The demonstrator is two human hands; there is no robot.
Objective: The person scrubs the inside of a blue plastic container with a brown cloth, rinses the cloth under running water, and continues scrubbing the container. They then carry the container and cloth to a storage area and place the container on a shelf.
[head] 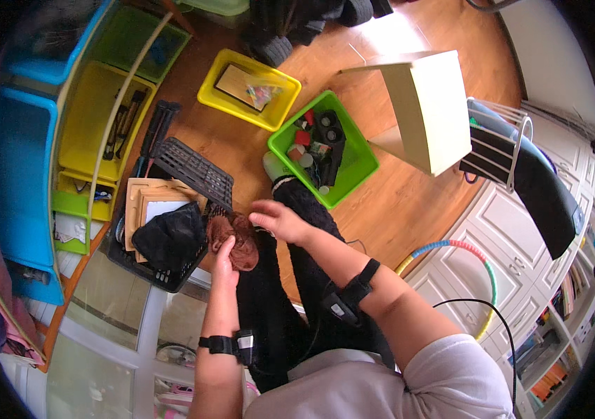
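My left hand [224, 264] grips a crumpled brown fabric item [244, 243], its thumb lying on top of the cloth. Just right of the fabric, my right hand [276, 220] is held with its fingers apart and nothing in it. A black plastic basket [163, 283] stands left of my left hand. Inside it are a black cloth pouch [171, 235] and several stacked wooden trays [137, 201]. A dark slatted plastic panel [195, 170] tilts up at the basket's far side, close to the brown fabric.
Beyond my feet are a green bin [352, 165] of mixed items and a yellow bin [213, 89] holding a board and a plastic bag. A bin rack [56, 125] stands left. At right are a cream open-sided box [433, 115], a chair [530, 173] and a coloured hoop [491, 272].
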